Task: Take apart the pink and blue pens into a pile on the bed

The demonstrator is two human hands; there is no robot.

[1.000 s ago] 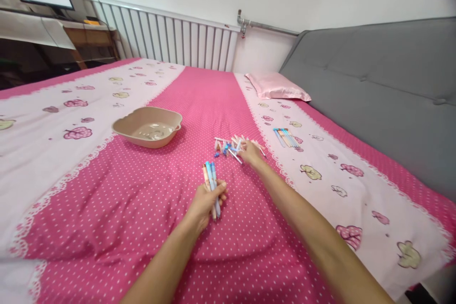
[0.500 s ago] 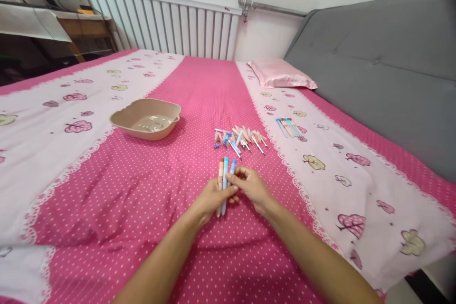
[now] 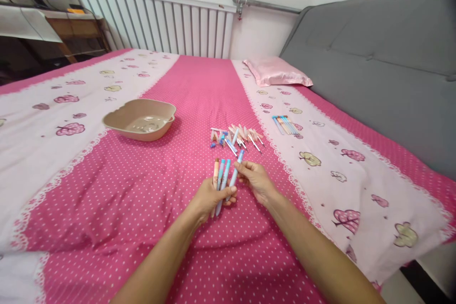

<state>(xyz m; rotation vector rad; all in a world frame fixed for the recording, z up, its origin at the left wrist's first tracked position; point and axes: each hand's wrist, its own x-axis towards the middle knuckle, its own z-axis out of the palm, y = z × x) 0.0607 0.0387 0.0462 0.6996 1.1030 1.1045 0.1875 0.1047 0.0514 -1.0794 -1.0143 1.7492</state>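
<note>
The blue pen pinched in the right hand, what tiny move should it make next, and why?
Probably the right hand should tip that blue pen gently toward the three pens in the left hand, because its top leans away from them while its lower part is at the left hand.

The person's bare left forearm point(image 3: 162, 247) and bare right forearm point(image 3: 308, 237) slant inward from below; the bare left hand point(image 3: 209, 197) grips, thumb laid across, the bare right hand point(image 3: 259, 183) pinching just beside it.
</note>
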